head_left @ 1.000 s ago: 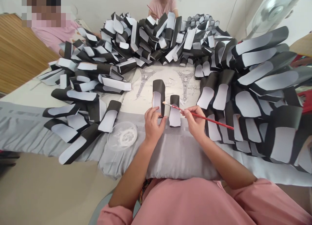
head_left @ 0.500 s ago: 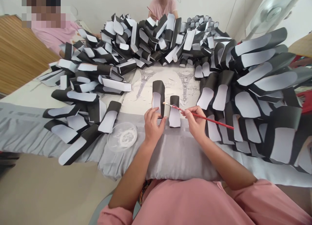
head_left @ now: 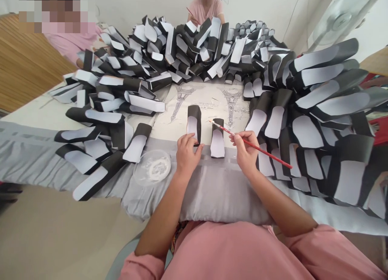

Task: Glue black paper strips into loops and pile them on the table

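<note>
My left hand [head_left: 185,154] is closed on the near end of a black-and-white paper piece [head_left: 194,121] that lies on the printed cloth. A thin red brush [head_left: 251,144] is pinched in my right hand [head_left: 246,152], its pale tip hovering at the top of a second, smaller black-and-white piece [head_left: 217,139] between my hands. A clear round lid with white glue [head_left: 152,167] sits just left of my left hand on the grey pillow [head_left: 218,187].
Big heaps of folded black-and-white paper pieces [head_left: 194,49] ring the table on the left, back and right [head_left: 327,110]. One person in pink sits at the far side [head_left: 206,7], another at the left [head_left: 65,39]. A fan [head_left: 336,19] stands at the right.
My right hand has lifted the brush tip slightly right and up, from between the two pieces to the smaller one's top. The left hand keeps its hold.
</note>
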Demonstrator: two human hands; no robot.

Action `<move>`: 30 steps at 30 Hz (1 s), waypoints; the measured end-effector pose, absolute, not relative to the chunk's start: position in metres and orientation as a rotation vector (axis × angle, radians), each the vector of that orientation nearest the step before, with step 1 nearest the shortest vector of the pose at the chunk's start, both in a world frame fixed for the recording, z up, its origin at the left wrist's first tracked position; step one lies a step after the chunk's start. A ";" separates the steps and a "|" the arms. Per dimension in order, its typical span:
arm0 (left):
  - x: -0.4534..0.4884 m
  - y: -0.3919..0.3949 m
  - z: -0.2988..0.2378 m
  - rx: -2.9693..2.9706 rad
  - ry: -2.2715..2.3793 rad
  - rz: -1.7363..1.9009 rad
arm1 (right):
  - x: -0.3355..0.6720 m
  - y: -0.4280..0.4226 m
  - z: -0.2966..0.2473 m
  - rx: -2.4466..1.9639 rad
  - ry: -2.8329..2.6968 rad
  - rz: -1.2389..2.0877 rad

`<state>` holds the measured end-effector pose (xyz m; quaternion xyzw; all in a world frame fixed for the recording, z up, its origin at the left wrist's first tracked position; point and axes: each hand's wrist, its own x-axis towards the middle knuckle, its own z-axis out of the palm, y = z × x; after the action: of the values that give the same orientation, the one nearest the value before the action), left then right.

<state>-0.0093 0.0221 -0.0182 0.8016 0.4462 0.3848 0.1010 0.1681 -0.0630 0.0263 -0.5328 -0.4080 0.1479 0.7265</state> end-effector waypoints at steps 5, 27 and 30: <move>-0.016 0.020 -0.014 2.406 1.437 0.693 | 0.171 -0.061 0.028 -1.187 -0.898 0.308; 0.017 -0.026 -0.005 2.933 0.904 0.149 | 0.164 -0.030 0.115 -1.425 -1.488 0.505; 0.018 -0.030 -0.002 2.965 0.865 0.207 | 0.158 -0.023 0.121 -1.516 -1.637 0.358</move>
<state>0.0181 -0.0297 -0.0024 0.9576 0.2792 0.0670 0.0231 0.1577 -0.0227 0.1212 -0.6066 -0.6551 0.1434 0.4270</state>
